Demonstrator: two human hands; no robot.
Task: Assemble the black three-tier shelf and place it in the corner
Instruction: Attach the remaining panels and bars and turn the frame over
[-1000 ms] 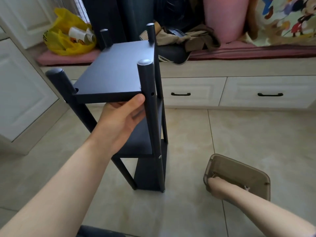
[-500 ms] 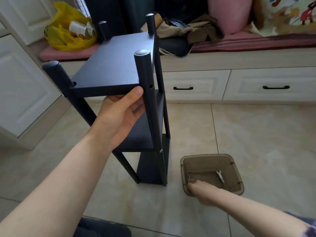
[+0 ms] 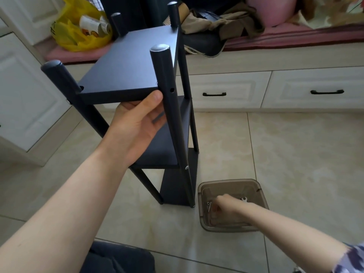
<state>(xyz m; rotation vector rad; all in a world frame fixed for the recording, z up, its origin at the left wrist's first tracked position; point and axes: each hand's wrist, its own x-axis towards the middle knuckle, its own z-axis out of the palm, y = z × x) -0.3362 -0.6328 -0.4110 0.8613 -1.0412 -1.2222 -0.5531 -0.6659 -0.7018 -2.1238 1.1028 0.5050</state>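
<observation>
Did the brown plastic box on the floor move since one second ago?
Yes. The brown box slid left across the tile joint, ending close beside the foot of the black shelf.

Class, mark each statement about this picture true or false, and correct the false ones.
1. The left hand grips the top board of the black three-tier shelf. True.
2. The right hand rests on the shelf's top board. False: it reaches into the translucent brown plastic tray.
3. The shelf lies flat on its side. False: it stands upright on the tiled floor.
4. A yellow plastic bag sits on the pink cushion behind the shelf. True.
</observation>
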